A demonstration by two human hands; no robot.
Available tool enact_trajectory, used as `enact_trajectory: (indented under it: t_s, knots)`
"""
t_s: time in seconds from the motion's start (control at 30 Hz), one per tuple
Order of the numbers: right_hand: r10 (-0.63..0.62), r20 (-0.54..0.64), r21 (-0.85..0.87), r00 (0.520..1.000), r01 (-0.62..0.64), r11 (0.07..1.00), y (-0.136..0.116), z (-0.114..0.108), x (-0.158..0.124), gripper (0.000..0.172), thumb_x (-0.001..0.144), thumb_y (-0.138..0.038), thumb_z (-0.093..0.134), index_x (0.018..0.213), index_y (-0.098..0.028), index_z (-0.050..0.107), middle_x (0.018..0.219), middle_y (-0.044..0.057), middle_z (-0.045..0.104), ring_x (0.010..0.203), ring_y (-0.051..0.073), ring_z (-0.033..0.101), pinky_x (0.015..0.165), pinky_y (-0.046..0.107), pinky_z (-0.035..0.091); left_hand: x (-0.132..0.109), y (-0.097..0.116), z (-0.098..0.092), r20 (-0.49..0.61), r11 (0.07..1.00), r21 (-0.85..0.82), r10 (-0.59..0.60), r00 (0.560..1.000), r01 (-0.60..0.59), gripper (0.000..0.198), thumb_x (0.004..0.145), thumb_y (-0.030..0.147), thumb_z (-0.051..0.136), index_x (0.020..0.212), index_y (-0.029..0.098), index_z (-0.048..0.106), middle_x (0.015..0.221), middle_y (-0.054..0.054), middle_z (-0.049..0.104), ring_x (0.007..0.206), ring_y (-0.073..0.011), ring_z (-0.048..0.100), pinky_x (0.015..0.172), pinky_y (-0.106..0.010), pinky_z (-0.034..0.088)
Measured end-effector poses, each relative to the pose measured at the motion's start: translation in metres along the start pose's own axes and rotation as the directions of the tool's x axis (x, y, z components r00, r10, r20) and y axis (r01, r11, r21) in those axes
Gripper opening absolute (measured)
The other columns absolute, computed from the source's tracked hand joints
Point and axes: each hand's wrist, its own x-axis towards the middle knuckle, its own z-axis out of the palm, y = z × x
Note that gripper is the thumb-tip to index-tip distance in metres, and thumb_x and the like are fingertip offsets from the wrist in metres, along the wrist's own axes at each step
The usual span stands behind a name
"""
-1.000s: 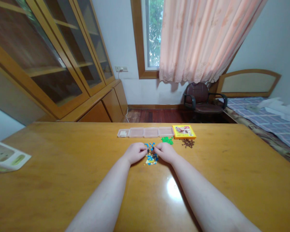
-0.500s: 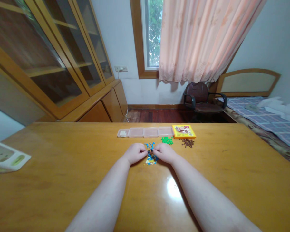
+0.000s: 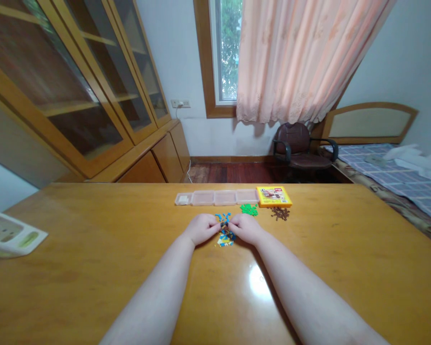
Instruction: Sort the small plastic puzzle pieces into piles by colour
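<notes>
My left hand and my right hand meet almost fingertip to fingertip above the middle of the table. Both are closed in a pinch on small black pieces, probably toy bricks, too tiny to make out exactly. Right beneath the fingers lies a loose pile of small blue, yellow and white pieces. More blue bits are scattered just beyond the fingertips. Past my right hand sits a heap of green pieces, with a heap of brown pieces farther right.
A row of shallow clear trays runs along the far side of the wooden table. At its right end lies a yellow box. A white plastic object stands at the left edge. An office chair is beyond the table.
The black pieces at my fingertips have come closer together. Both hands stay in nearly the same place, and the whole view has shifted very slightly.
</notes>
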Motion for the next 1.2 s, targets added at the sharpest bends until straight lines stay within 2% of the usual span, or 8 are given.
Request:
enact_trajectory:
  t_s: [0.27, 0.57, 0.77, 0.97, 1.03, 1.2]
  knots:
    - [0.013, -0.03, 0.015, 0.999, -0.012, 1.0, 0.0, -0.001, 0.0, 0.031, 0.084, -0.021, 0.044, 0.057, -0.015, 0.06, 0.056, -0.001, 0.055, 0.055, 0.01, 0.043, 0.055, 0.022, 0.025, 0.0, 0.005, -0.004, -0.014, 0.99, 0.083, -0.114, 0.993, 0.115, 0.035, 0.087, 0.028, 0.044, 0.059, 0.015, 0.062, 0.062, -0.001, 0.059, 0.062, -0.0118, 0.051, 0.059, -0.023, 0.031]
    - [0.005, -0.024, 0.024, 1.0, -0.005, 1.0, 0.0, -0.002, -0.001, 0.031, 0.083, -0.019, 0.045, 0.057, -0.015, 0.06, 0.056, 0.0, 0.056, 0.055, 0.01, 0.045, 0.055, 0.021, 0.026, 0.0, 0.006, -0.004, -0.034, 0.989, 0.079, -0.122, 0.992, 0.125, 0.037, 0.089, 0.032, 0.042, 0.065, 0.017, 0.064, 0.067, -0.002, 0.061, 0.066, -0.0128, 0.053, 0.061, -0.023, 0.033]
    - [-0.03, 0.001, 0.031, 1.0, 0.03, 0.999, 0.001, 0.001, -0.001, 0.032, 0.084, -0.024, 0.046, 0.056, -0.015, 0.059, 0.054, -0.001, 0.055, 0.052, 0.009, 0.042, 0.053, 0.021, 0.024, 0.0, 0.003, -0.003, -0.049, 0.999, 0.014, -0.044, 0.998, 0.045, 0.034, 0.087, 0.029, 0.044, 0.061, 0.015, 0.062, 0.063, -0.001, 0.056, 0.062, -0.0118, 0.049, 0.059, -0.022, 0.032]
    - [0.051, -0.108, 0.015, 0.993, -0.05, 0.999, 0.004, -0.001, 0.0, 0.039, 0.088, -0.028, 0.041, 0.055, -0.016, 0.056, 0.053, -0.001, 0.051, 0.053, 0.01, 0.041, 0.052, 0.023, 0.023, -0.001, 0.004, -0.003, 0.019, 0.996, -0.06, 0.065, 0.998, -0.063, 0.036, 0.084, 0.033, 0.052, 0.053, 0.015, 0.058, 0.055, 0.001, 0.049, 0.057, -0.0103, 0.044, 0.056, -0.022, 0.031]
    - [0.072, -0.135, 0.056, 0.988, -0.065, 0.996, 0.009, -0.001, 0.0, 0.038, 0.086, -0.027, 0.042, 0.052, -0.016, 0.053, 0.051, -0.002, 0.048, 0.052, 0.009, 0.041, 0.052, 0.022, 0.023, -0.001, 0.005, -0.003, 0.035, 0.995, -0.071, 0.073, 0.997, -0.07, 0.033, 0.084, 0.034, 0.052, 0.059, 0.016, 0.063, 0.057, 0.0, 0.052, 0.059, -0.0112, 0.047, 0.057, -0.022, 0.033]
    - [0.135, -0.143, 0.119, 0.981, -0.118, 0.986, 0.019, -0.002, 0.001, 0.04, 0.084, -0.025, 0.042, 0.046, -0.015, 0.049, 0.047, -0.003, 0.041, 0.049, 0.009, 0.038, 0.051, 0.022, 0.023, -0.002, 0.013, -0.005, 0.06, 0.997, -0.059, 0.052, 0.997, -0.048, 0.023, 0.081, 0.029, 0.053, 0.092, 0.023, 0.073, 0.071, -0.001, 0.062, 0.066, -0.0128, 0.053, 0.063, -0.023, 0.038]
